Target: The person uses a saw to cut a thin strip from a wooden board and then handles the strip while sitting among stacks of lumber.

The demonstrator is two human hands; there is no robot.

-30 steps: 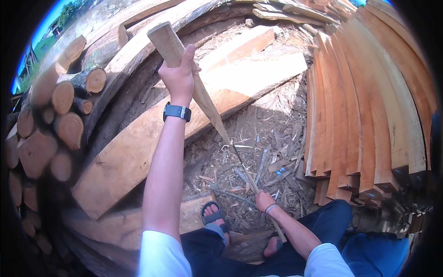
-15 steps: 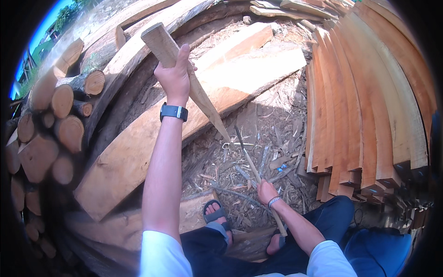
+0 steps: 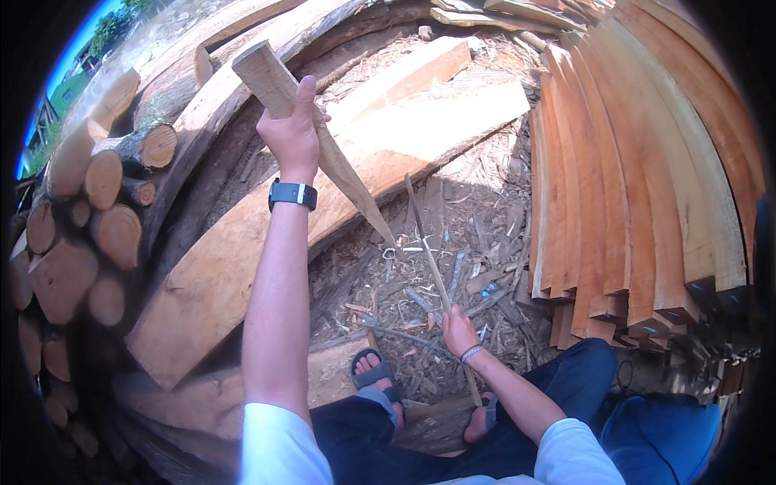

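Observation:
My left hand (image 3: 289,144) is wrapped round the upper part of a wooden stake (image 3: 349,179), thumb pointing up. The stake slants down to the right and narrows to a pointed lower end close to the ground. In my right hand (image 3: 459,333) is a long-handled knife (image 3: 436,279), gripped about midway along its thin pale wooden handle. Its narrow dark blade points away from me, just right of the stake's tip; the two look apart. Pale curled shavings (image 3: 391,253) lie around that tip.
Thick sawn beams (image 3: 218,283) lie across the ground in front and to the left. Cut logs (image 3: 117,234) are stacked at the far left. A tall row of reddish boards (image 3: 622,186) stands at the right. My sandalled feet (image 3: 373,370) are among wood chips and bark.
The knife has risen away from me and stands steeper, its blade higher beside the stake. My left hand and the stake sit slightly further left in view.

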